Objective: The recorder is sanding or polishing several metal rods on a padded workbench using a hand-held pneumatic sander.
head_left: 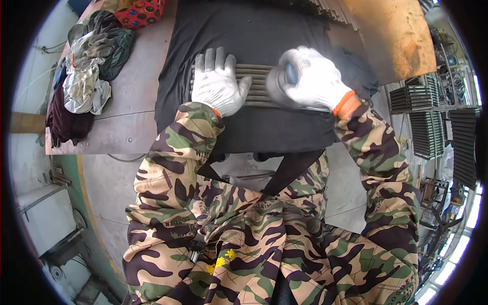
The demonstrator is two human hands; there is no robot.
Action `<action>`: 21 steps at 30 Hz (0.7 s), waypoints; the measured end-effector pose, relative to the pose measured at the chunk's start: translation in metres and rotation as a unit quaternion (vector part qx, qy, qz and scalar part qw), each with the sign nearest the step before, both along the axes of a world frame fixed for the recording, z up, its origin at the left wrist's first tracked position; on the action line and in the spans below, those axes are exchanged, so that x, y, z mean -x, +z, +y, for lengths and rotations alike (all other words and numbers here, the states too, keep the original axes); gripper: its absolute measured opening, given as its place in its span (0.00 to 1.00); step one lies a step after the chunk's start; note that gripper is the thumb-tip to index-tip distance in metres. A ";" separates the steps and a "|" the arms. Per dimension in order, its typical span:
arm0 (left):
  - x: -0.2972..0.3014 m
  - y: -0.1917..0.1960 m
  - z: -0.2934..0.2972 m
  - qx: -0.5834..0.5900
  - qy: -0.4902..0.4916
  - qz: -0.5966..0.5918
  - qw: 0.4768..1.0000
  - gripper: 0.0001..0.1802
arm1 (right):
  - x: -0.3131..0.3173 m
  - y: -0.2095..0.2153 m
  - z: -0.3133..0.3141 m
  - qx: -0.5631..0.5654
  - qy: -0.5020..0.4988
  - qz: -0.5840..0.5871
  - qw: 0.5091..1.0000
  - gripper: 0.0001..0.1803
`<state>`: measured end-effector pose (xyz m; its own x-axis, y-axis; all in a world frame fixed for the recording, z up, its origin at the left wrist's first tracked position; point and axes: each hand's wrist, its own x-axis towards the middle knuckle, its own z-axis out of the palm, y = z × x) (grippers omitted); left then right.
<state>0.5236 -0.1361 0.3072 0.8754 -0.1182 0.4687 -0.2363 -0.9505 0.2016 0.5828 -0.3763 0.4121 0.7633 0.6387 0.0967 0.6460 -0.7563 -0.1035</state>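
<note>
Fingers (219, 58) of the left hand (217, 87) lie straight and slightly spread on the bars (258, 86), which rest on black cloth (239, 30). Right-hand (316, 79) fingers curl around a blurred grey tool (276, 90) at the bars' right part, fingertips indistinct.

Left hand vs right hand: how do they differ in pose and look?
Left hand lies flat on the dark barred piece, fingers extended; right hand is curled around a rounded blue object.
Left hand's glove has greyish fingers; right hand's looks mostly white.
Shared: both wear whitish gloves with orange at the wrist.
</note>
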 end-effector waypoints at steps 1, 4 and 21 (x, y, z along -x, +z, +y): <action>0.000 0.000 0.000 0.005 -0.006 -0.011 1.000 0.35 | 0.003 -0.002 -0.001 -0.004 -0.002 0.002 1.000 0.18; 0.017 0.008 -0.007 0.007 -0.017 -0.001 1.000 0.37 | 0.003 -0.007 -0.005 -0.014 -0.005 -0.014 1.000 0.18; -0.034 -0.002 -0.008 -0.046 0.031 0.031 0.998 0.34 | -0.012 -0.004 -0.010 -0.035 -0.030 -0.004 0.999 0.16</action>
